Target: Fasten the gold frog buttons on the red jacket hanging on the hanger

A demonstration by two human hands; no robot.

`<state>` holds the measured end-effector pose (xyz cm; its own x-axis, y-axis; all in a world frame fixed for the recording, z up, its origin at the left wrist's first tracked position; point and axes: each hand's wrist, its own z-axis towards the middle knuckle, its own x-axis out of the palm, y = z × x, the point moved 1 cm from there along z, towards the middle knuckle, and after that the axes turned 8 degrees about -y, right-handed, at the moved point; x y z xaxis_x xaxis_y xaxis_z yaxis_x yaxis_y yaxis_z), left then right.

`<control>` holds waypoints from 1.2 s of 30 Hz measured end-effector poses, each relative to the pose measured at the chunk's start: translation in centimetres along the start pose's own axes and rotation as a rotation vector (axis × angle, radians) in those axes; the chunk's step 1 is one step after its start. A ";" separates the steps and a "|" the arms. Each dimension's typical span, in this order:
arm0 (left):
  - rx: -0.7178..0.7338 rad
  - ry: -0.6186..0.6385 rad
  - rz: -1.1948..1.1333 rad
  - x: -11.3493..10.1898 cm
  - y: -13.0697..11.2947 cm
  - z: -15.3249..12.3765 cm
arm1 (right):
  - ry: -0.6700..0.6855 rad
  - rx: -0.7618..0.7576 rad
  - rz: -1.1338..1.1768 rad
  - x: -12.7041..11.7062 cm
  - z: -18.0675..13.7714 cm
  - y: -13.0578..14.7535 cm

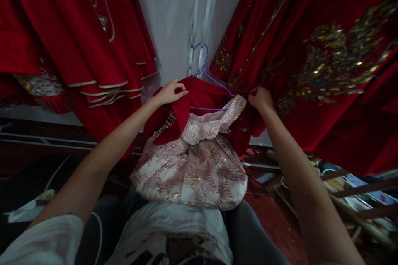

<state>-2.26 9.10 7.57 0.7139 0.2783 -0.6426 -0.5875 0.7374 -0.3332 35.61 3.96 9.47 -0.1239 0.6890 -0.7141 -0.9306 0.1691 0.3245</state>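
Observation:
A purple wire hanger (205, 60) hangs by its hook from a pale metal rail. On it are a red jacket (178, 118) with beaded trim and a pale pink brocade dress (199, 169) with gold thread and a puffed skirt. My left hand (172, 92) is closed in a pinch on the red jacket's front edge, at the left side of the hanger. At the right end of the hanger, my right hand (261, 97) pinches the jacket's shoulder, close to the dress's wide strap (234, 109). The fingertips of my right hand are partly hidden.
Red garments with pale piping (108, 62) hang at the left. At the right hang red garments with gold sequin embroidery (336, 54). A white panel (169, 12) stands behind. Wooden slats (367, 188) and loose items lie at lower right. My knees are under the dress.

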 end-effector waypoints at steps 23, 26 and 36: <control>-0.096 -0.052 0.161 0.8 -2.3 -1.6 | 0.282 -0.438 0.684 2.7 -11.7 15.5; -0.126 -0.116 0.173 1.6 -3.2 -2.4 | 0.288 -0.417 0.739 2.7 -11.7 14.4; -0.077 -0.095 0.162 4.5 -6.8 -7.3 | 0.325 -0.452 0.813 3.0 -12.8 14.5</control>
<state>2.22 0.83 1.89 0.6380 0.4496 -0.6251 -0.7228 0.6297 -0.2848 17.37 -0.55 4.14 -0.8098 0.2372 -0.5366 -0.5560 -0.6023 0.5728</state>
